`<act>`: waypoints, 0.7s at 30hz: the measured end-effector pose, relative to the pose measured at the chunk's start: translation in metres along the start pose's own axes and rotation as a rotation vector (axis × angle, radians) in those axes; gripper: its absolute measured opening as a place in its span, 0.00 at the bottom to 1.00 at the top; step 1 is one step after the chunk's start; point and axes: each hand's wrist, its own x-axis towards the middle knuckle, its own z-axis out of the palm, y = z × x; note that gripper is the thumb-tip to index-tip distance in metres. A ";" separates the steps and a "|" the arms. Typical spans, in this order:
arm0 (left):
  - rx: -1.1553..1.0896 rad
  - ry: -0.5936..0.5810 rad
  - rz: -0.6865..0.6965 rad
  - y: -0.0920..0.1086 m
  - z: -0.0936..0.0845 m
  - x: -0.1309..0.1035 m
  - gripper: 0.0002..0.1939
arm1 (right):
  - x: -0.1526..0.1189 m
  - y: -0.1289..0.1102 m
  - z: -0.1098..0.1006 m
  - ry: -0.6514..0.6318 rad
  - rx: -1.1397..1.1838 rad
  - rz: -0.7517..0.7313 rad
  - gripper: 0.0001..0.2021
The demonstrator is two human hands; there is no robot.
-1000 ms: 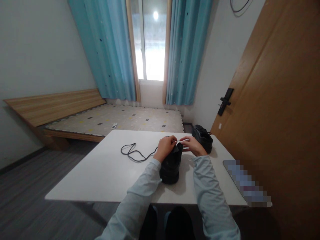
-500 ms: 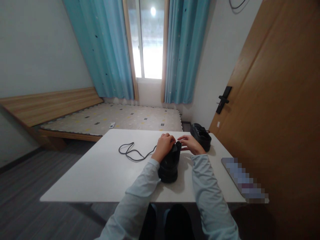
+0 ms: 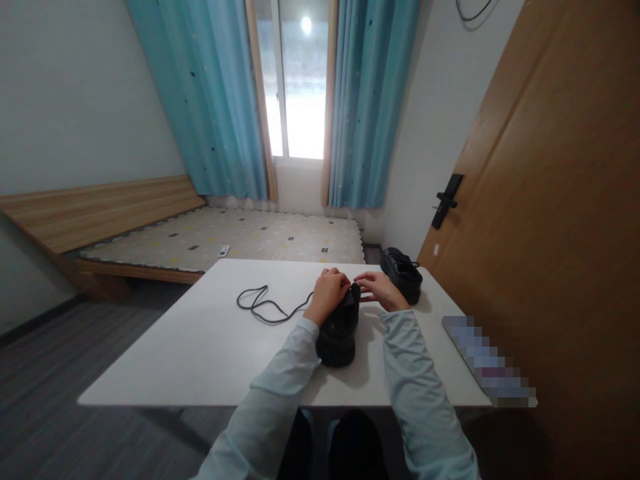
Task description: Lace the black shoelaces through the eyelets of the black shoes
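Observation:
A black lace-up shoe (image 3: 338, 337) stands on the white table (image 3: 185, 347), its heel end towards me. My left hand (image 3: 330, 292) lies over the shoe's left side, fingers curled at the lacing area and their tips partly hidden. A long black shoelace (image 3: 273, 321) runs out from beneath that hand and loops loosely over the tabletop to the left. On the shoe's other side, my right hand (image 3: 380, 291) reaches towards its upper opening with fingers stretched and somewhat apart; nothing shows in them. The second black shoe (image 3: 401, 273) rests behind my right hand, laces on it.
A flat object with a blurred-out surface (image 3: 485, 360) lies along the table's right edge. Beyond the table is a bed (image 3: 265, 230) with a small white item (image 3: 224, 251) on it. A wooden door (image 3: 560, 220) stands close on the right.
Both hands stay almost in place at the shoe. The fingers near its top shift only slightly; the shoes and the loose lace lie as before.

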 end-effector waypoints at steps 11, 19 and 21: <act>-0.059 -0.020 -0.027 -0.002 -0.001 0.001 0.07 | 0.013 0.015 -0.004 -0.002 -0.224 -0.070 0.04; -0.076 -0.011 -0.051 -0.001 -0.001 0.002 0.07 | 0.020 0.023 -0.006 0.020 -0.219 -0.114 0.05; -0.084 -0.014 -0.050 -0.002 0.000 0.003 0.07 | 0.019 0.022 -0.005 -0.003 -0.194 -0.090 0.07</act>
